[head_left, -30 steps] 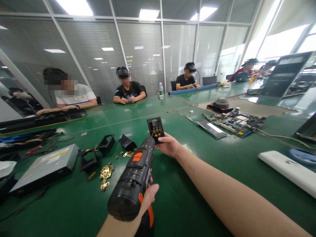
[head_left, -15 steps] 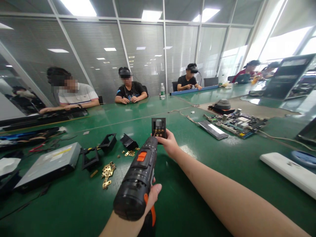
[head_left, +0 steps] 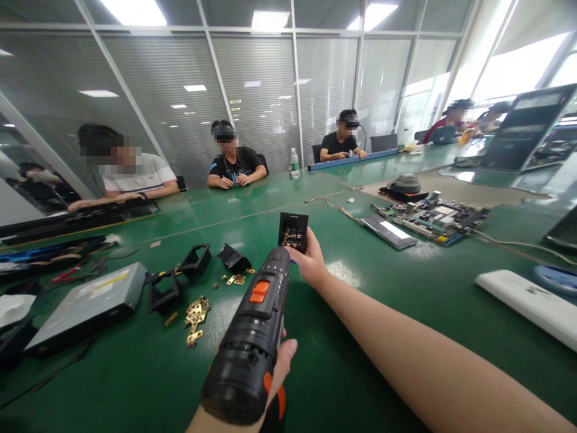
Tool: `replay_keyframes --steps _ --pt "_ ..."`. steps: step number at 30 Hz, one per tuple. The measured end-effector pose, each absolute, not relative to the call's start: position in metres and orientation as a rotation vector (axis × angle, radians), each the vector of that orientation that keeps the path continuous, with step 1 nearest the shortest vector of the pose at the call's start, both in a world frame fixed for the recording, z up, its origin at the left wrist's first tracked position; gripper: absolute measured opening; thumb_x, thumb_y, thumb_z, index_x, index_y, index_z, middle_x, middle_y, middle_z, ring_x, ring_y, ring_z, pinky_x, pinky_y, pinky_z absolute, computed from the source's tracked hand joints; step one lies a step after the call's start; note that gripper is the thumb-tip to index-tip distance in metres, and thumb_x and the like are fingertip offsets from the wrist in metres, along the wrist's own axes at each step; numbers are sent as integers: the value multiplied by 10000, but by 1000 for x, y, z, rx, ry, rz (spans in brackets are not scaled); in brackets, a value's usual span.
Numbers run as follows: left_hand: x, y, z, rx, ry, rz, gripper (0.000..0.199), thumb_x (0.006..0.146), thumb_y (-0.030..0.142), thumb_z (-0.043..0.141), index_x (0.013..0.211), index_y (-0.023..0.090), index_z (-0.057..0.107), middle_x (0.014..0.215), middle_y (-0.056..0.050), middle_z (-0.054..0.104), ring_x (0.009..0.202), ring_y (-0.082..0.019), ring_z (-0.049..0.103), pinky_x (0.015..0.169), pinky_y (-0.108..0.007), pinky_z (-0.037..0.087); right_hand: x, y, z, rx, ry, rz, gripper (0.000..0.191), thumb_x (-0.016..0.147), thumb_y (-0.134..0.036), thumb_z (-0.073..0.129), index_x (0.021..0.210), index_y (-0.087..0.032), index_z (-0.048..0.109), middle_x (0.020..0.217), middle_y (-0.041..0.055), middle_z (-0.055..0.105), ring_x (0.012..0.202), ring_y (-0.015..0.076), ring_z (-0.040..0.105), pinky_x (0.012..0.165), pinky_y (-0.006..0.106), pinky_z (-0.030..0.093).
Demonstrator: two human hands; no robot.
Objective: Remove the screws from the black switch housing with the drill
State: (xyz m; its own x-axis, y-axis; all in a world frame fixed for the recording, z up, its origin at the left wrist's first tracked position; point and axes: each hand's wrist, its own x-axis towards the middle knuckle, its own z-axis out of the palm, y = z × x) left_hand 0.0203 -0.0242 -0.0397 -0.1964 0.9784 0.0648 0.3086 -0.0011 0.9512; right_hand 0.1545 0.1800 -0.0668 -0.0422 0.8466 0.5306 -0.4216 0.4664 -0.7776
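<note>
My left hand [head_left: 282, 364] is wrapped round the handle of a black power drill [head_left: 252, 337] with orange parts. The drill points forward, its front end at the lower left of a small black housing [head_left: 294, 225]. Brass-coloured screws or contacts show inside the housing. My right hand [head_left: 313, 261] grips that housing, thumb on its near side. Whether the bit touches a screw is too small to tell. To the left on the green table lie brass strips [head_left: 197, 316], smaller brass pieces [head_left: 237, 279] and black frames [head_left: 196, 260].
A silver disc drive [head_left: 90, 307] lies at the left. On the right are a circuit board [head_left: 444, 219], a flat grey-black part [head_left: 388, 231] and a white bar [head_left: 527, 300]. A bottle [head_left: 294, 163] stands at the far edge, where several people sit.
The housing has tilted and turned slightly in my right hand, so its inside looks darker. The rear of the drill has shifted slightly left and down. The view has moved a little.
</note>
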Motion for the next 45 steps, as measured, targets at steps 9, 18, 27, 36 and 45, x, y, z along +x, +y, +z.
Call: replay_keyframes --steps 9,18,27,36,45 --pt "24 -23 -12 1329 1594 1145 137 763 308 808 871 245 753 691 -13 755 510 -212 697 563 -349 634 157 179 -63 -416 -1168 1160 442 704 -335 822 1088 -233 627 970 20 699 901 243 636 894 396 511" --pt "18 -21 -1 1365 1444 1108 155 778 367 788 765 259 678 560 15 664 590 -256 738 646 -396 651 157 179 -61 -460 -1175 1148 452 673 -348 817 1059 -237 610 967 26 695 921 256 633 891 401 508" --pt "26 -15 -4 1250 1358 1145 251 744 411 824 734 257 627 663 23 692 524 -195 720 560 -347 637 157 183 -64 -443 -1176 1152 452 682 -364 827 1059 -234 613 956 17 702 902 248 639 866 386 514" --pt "19 -18 -7 1286 1376 1038 232 770 395 820 810 243 650 533 42 675 534 -233 739 699 -406 637 159 184 -65 -485 -1172 1144 437 656 -359 827 1015 -220 621 928 22 704 880 241 635 850 376 505" --pt "13 -20 4 1311 1359 860 205 705 237 795 634 211 605 591 31 671 557 -159 666 672 -313 573 158 189 -73 -503 -1183 1224 530 653 -407 835 1067 -224 559 921 21 700 743 221 653 597 341 553"
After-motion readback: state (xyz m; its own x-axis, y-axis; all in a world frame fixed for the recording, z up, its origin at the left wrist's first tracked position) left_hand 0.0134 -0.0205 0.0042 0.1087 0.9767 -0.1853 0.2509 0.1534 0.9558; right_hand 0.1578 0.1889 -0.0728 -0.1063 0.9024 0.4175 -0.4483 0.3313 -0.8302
